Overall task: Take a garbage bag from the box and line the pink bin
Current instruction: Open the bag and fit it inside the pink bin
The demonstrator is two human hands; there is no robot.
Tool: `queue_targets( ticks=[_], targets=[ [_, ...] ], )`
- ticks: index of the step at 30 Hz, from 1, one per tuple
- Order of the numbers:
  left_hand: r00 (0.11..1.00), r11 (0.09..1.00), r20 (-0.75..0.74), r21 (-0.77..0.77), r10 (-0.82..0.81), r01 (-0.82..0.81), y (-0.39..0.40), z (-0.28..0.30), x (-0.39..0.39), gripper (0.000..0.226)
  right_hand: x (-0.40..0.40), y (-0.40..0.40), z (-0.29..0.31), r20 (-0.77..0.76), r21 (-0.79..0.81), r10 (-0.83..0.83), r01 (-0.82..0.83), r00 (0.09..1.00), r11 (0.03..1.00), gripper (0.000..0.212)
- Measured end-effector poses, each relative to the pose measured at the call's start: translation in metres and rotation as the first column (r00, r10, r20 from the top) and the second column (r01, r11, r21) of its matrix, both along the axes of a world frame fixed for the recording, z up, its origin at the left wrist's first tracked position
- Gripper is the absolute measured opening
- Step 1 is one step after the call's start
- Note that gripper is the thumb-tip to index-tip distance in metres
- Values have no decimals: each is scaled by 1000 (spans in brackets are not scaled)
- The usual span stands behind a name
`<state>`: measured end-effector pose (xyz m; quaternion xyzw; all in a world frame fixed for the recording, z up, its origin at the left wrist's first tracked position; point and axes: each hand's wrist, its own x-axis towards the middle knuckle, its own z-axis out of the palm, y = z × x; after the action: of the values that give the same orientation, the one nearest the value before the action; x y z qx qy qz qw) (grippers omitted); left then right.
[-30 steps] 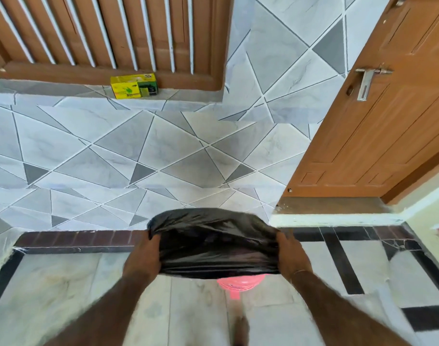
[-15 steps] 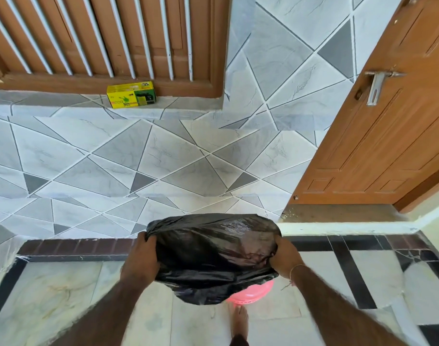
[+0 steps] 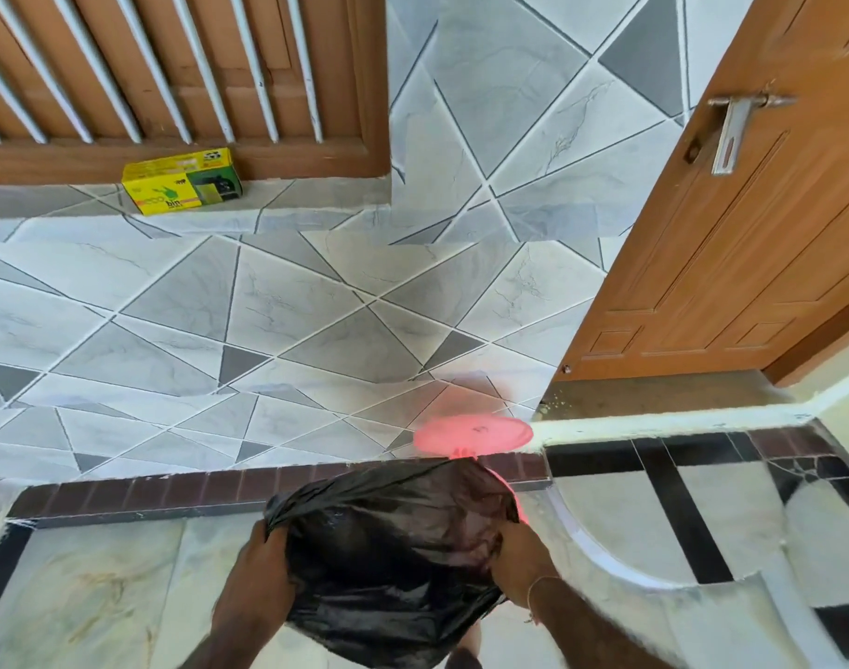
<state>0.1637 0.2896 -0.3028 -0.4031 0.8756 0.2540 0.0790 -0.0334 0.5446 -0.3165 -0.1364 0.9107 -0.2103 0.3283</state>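
Note:
A black garbage bag (image 3: 388, 557) hangs open-mouthed low in the middle of the view. My left hand (image 3: 263, 567) grips its left edge and my right hand (image 3: 519, 557) grips its right edge. The pink bin is almost wholly hidden behind the bag; a pink sliver (image 3: 520, 507) shows at the bag's right side. Its round pink lid (image 3: 473, 433) stands raised just behind the bag. The yellow garbage bag box (image 3: 181, 182) sits on the tiled ledge at the upper left, far from both hands.
A tiled grey wall (image 3: 277, 321) rises behind the bin. A brown wooden door (image 3: 731, 234) with a metal handle stands open at the right. A slatted wooden frame (image 3: 171, 79) is above the ledge. A bare foot (image 3: 466, 649) shows under the bag.
The pink lid has come into view, raised behind the bag. Both hands have dropped lower with the bag, which now covers the bin.

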Motion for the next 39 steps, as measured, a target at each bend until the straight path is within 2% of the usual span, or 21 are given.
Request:
queue_targets(
  ticks=[2, 5, 7, 13, 16, 19, 21, 24, 27, 29, 31, 33, 35, 39],
  targets=[
    [999, 999, -35, 33, -39, 41, 5, -11, -16, 64, -15, 9, -6, -22, -18, -120, 120, 992, 993, 34],
    [993, 991, -14, 74, -113, 114, 17, -31, -44, 64, -41, 25, -19, -19, 54, -215, 216, 976, 975, 37],
    [993, 988, 26, 108, -117, 114, 23, -50, -66, 66, -63, 35, -39, -43, 94, -285, 288, 958, 953, 40],
    [998, 991, 37, 124, -53, 48, 48, -91, -139, 56, -110, 52, -87, -21, 1, -534, 534, 845, 845, 36],
    [994, 973, 64, 207, 86, -98, 53, -114, -159, 42, -120, 61, -113, -16, 67, -436, 436, 900, 897, 47],
    [980, 947, 105, 257, 169, -191, 59, -137, -165, 34, -126, 63, -133, 17, 100, -420, 416, 908, 904, 54],
    [977, 948, 134, 250, 165, -194, 64, -145, -171, 34, -130, 59, -144, 19, 69, -418, 416, 908, 907, 63],
    [985, 976, 159, 191, 70, -100, 67, -152, -185, 39, -139, 52, -160, 67, 11, -409, 410, 910, 912, 66],
    [982, 986, 186, 158, 28, -58, 69, -159, -195, 38, -143, 47, -178, 118, -7, -376, 380, 919, 925, 86],
    [978, 990, 207, 134, 13, -41, 69, -168, -199, 38, -145, 44, -186, 175, -21, -359, 368, 917, 930, 87],
    [974, 989, 218, 120, 63, -91, 69, -175, -205, 36, -146, 38, -188, 210, -44, -349, 366, 913, 930, 82],
    [973, 977, 200, 150, 118, -150, 69, -184, -209, 38, -146, 27, -185, 230, -58, -326, 348, 917, 936, 91],
    [970, 967, 179, 166, 166, -196, 68, -188, -213, 41, -141, 10, -178, 261, -87, -254, 285, 931, 954, 101],
    [966, 948, 100, 191, 238, -254, 71, -191, -218, 41, -127, -26, -171, 293, -204, -124, 188, 948, 961, 99]
  ],
)
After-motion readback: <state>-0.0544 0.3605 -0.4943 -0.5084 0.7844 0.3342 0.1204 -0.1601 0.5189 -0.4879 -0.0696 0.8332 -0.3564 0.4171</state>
